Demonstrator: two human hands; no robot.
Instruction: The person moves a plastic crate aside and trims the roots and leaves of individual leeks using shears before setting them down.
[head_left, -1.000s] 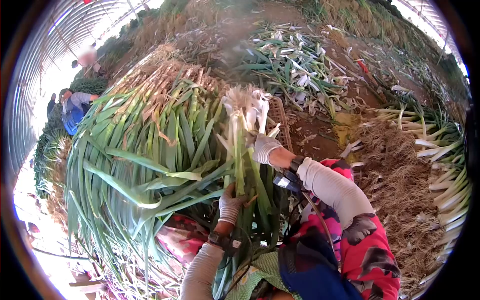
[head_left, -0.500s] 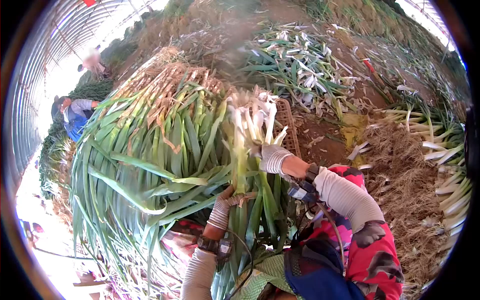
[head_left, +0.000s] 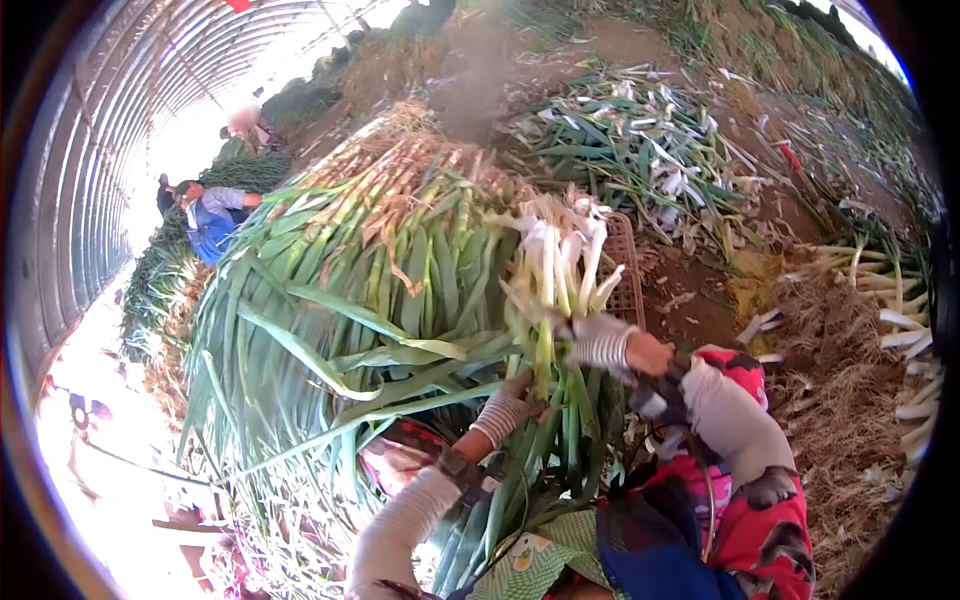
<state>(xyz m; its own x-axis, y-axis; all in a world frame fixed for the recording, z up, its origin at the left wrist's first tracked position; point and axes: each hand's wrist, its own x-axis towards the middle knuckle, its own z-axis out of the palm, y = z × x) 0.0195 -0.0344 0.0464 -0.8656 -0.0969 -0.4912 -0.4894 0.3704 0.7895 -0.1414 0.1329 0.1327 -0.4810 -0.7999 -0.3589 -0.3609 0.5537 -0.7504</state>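
My left hand (head_left: 508, 408), in a striped glove with bare fingertips, is closed around the lower green part of a leek (head_left: 543, 370) in front of me. Just above it, my right hand (head_left: 597, 341) is beside the same stalk; its fingers are smeared by motion, so their grip cannot be made out. Several white-stemmed leeks (head_left: 565, 262) stand together behind the hands, roots facing away. To the left lies a large heap of unpeeled leeks (head_left: 400, 270), with brown dry skins and roots at the far end and long green leaves toward me.
A brown plastic crate (head_left: 625, 270) sits behind the white stems. Farther back lies a pile of stripped leaves (head_left: 640, 150). On the right are matted roots (head_left: 830, 370) and a row of leeks (head_left: 905, 340). A person in blue (head_left: 212, 225) is at the left, under the arched frame (head_left: 110, 150).
The view has swung, so the scene sits farther right. My right hand has moved down the leek stalk toward my left hand and is blurred. My left hand keeps its hold on the leek.
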